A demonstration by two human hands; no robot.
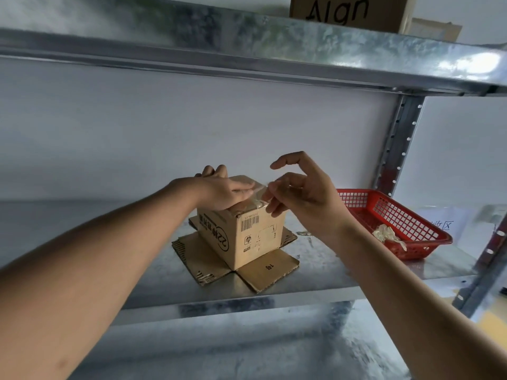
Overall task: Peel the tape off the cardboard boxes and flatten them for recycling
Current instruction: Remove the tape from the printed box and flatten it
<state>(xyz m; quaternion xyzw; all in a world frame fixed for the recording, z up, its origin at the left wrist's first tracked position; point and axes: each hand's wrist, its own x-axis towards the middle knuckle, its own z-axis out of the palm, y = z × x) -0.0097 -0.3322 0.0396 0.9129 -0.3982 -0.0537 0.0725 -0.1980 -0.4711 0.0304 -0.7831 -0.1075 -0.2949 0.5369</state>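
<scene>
galvanized metal shelf (315,272) (white wall behind) bears cardboard box (247,237).

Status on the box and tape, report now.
Left hand presses flat on cardboard box. Right hand pinches clear tape, partly lifted. Nothing in the way; red basket off right.

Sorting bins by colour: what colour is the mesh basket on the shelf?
Red, seen in the head view: the basket right of the cardboard box.
</scene>
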